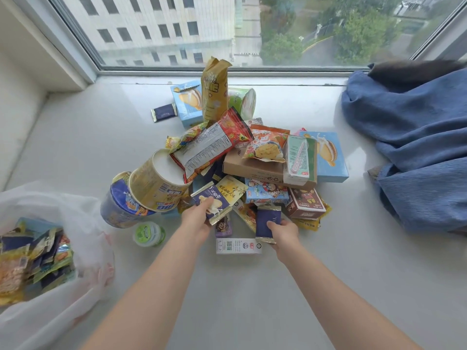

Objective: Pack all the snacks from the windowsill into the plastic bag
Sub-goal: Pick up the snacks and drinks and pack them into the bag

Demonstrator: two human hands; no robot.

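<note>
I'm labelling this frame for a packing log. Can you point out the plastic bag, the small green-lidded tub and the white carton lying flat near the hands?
plastic bag [83, 294], head view, on its bare translucent front wall.
green-lidded tub [148, 233], head view, middle of its lid.
white carton [238, 246], head view, middle of its printed top face.

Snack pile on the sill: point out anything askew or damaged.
The two big tubs lie tipped on their sides at the pile's left edge, nested. The tall yellow bag at the back stands with its top torn open. One small navy packet lies apart from the pile.
</note>
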